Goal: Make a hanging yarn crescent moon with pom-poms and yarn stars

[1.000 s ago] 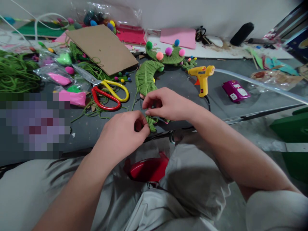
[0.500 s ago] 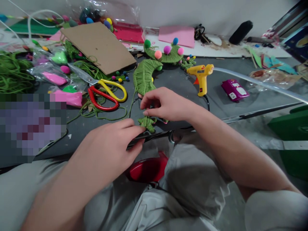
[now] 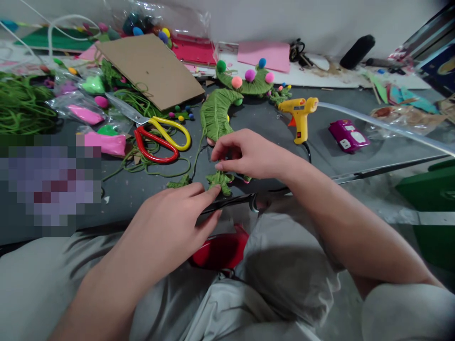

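My left hand is at the table's front edge, thumb apart and forefinger stretched onto a small green yarn-wrapped star. Another green yarn piece, partly hidden, lies just beyond its knuckles. My right hand hovers above and behind the star with bent fingers. A gap shows between its thumb and forefinger, and I see nothing held there. Beyond it lies a green yarn-wrapped crescent, from which a loose strand runs toward me. A second crescent, trimmed with coloured pom-poms, rests farther back.
Scissors with red and yellow handles lie left of the crescent. To the right are a yellow glue gun with a glue stick and a purple packet. A cardboard sheet, green yarn and bagged clay occupy the left.
My left hand has shifted slightly right and down, its forefinger now over the star, and the yarn piece behind it has come into view. The right hand keeps nearly the same pose.
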Demonstrator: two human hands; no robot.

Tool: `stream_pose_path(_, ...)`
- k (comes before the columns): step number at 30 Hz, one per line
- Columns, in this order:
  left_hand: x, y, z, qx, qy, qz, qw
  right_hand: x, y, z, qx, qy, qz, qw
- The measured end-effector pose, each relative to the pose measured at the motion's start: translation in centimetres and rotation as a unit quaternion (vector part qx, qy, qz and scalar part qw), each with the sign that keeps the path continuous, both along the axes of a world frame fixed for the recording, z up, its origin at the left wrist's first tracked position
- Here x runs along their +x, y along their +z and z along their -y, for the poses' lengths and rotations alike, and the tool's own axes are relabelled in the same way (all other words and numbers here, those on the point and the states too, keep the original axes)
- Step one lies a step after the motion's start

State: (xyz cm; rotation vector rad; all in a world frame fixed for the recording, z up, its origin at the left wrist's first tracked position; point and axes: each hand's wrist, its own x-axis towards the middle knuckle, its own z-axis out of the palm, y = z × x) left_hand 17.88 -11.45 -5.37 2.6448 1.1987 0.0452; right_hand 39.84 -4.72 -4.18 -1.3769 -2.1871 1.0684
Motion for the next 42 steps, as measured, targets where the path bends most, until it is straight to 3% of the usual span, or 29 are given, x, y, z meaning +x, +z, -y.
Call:
stream_pose_path(9, 0.05, -0.14, 0.02, -0.012, -0.002, 0.016, 1.0, 0.08, -0.5, -0.16, 0.021, -0.003, 0.011, 1.0)
stream_pose_path(24, 0.26, -0.03, -0.1, -0.021, -0.005, 0.035, 0.999, -0.13, -0.84, 0.18, 0.126, -0.017, 0.072, 0.989)
stream_pose_path(42, 0.29, 0.14, -0.15, -0.032, -0.007, 0.038, 0.999, -0.56, -0.68, 0.21, 0.11, -0.02, 0.116, 0.987)
